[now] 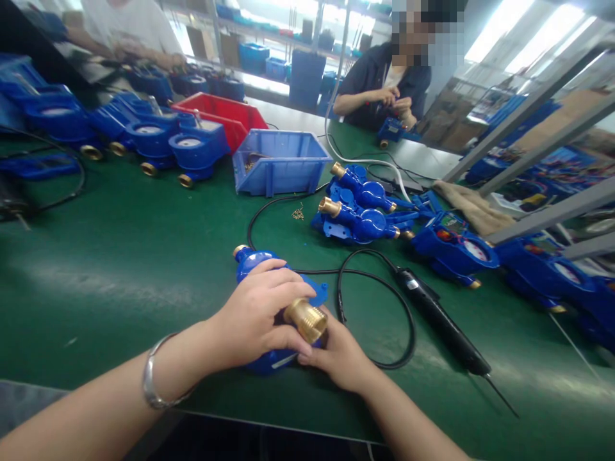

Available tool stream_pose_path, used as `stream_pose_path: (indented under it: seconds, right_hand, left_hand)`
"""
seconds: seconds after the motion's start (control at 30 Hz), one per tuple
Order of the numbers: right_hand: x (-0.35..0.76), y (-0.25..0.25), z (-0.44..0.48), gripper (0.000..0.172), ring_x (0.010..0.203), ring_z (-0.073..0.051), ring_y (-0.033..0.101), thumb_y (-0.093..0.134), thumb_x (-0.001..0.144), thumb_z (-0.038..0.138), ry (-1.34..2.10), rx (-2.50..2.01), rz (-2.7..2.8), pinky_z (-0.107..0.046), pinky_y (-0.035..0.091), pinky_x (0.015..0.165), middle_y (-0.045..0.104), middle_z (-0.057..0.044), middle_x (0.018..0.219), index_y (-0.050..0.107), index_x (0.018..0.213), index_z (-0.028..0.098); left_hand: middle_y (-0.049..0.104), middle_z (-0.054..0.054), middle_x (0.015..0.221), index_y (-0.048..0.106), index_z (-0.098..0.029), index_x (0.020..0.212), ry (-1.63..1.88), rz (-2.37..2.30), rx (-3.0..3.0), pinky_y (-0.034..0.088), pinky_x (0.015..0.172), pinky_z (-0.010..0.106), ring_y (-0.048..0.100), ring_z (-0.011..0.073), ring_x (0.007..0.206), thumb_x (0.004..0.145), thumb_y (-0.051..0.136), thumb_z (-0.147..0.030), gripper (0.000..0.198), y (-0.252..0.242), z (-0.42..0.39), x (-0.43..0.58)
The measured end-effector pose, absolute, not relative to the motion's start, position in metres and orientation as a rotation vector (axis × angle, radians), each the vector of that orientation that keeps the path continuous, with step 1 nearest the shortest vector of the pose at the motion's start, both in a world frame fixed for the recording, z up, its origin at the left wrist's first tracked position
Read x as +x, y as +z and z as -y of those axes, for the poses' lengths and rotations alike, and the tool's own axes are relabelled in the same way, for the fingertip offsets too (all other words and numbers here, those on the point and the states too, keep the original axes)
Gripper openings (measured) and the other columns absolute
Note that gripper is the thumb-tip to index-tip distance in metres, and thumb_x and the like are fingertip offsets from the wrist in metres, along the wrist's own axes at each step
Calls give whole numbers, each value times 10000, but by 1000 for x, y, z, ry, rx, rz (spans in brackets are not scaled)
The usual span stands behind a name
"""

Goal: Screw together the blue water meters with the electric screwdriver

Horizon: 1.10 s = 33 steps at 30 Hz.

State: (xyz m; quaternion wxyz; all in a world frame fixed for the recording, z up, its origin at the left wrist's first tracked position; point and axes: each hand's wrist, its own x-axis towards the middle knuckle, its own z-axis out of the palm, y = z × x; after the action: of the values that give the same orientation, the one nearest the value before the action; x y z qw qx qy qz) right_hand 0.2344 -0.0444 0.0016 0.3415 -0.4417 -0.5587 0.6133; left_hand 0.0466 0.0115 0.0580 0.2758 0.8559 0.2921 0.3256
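Observation:
A blue water meter [253, 259] with brass threaded ends lies near the front edge of the green bench, held by both hands. My left hand [259, 314] wraps over its top, fingers curled around the body beside the brass fitting [307, 320] that points toward me. From the right, my right hand [341, 352] grips the meter's lower side, its thumb close to my left thumb. Most of its fingers are hidden behind the meter. To the right lies a black electric screwdriver [442, 320] with a long thin bit, its cable looped beside the meter.
Two upturned blue meters [368, 224] lie ahead, near a small pile of screws [298, 212]. Behind are a light blue bin [293, 176] and a red bin [216, 102]. More meters [192, 150] line both sides. Across the bench, a person [389, 83] handles another meter; a second person [129, 32] works at far left.

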Motion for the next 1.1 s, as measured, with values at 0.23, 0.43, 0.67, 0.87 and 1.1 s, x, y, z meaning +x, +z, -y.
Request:
stream_pose_path:
  seconds: [0.23, 0.43, 0.67, 0.87, 1.1]
  right_hand:
    - [230, 33, 25, 473, 720, -153, 591, 682, 694, 510, 1589, -1173, 853, -268, 484, 656, 653, -34, 941, 607, 1060, 220]
    - [227, 42, 14, 386, 609, -126, 543, 679, 697, 503, 1578, -1218, 686, -227, 459, 576, 616, 6, 698, 616, 911, 188]
    - [226, 48, 10, 330, 644, -141, 555, 679, 712, 473, 1608, -1244, 649, -243, 458, 609, 635, 5, 727, 627, 886, 197]
    - [226, 50, 8, 341, 601, -114, 530, 671, 719, 494, 1624, -1278, 678, -216, 444, 577, 593, 27, 656, 620, 876, 196]
    - [226, 50, 4, 340, 585, -118, 516, 668, 714, 498, 1604, -1315, 669, -224, 441, 561, 571, 31, 643, 606, 852, 192]
  left_hand:
    - [563, 5, 744, 621, -152, 801, 1054, -898, 1631, 422, 621, 258, 518, 141, 674, 712, 653, -503, 363, 78, -14, 40]
    - [544, 1, 749, 622, -157, 771, 1072, -870, 1587, 412, 635, 257, 497, 135, 686, 682, 682, -505, 364, 75, -14, 50]
    - [541, 7, 750, 619, -159, 770, 1088, -831, 1613, 408, 592, 252, 494, 130, 656, 691, 666, -523, 376, 73, -14, 47]
    - [550, 5, 755, 616, -161, 775, 1108, -830, 1658, 416, 601, 246, 512, 130, 671, 719, 638, -523, 367, 71, -13, 46]
    - [550, 8, 784, 598, -166, 828, 1153, -888, 1786, 419, 652, 258, 518, 138, 718, 793, 555, -511, 350, 68, -11, 50]
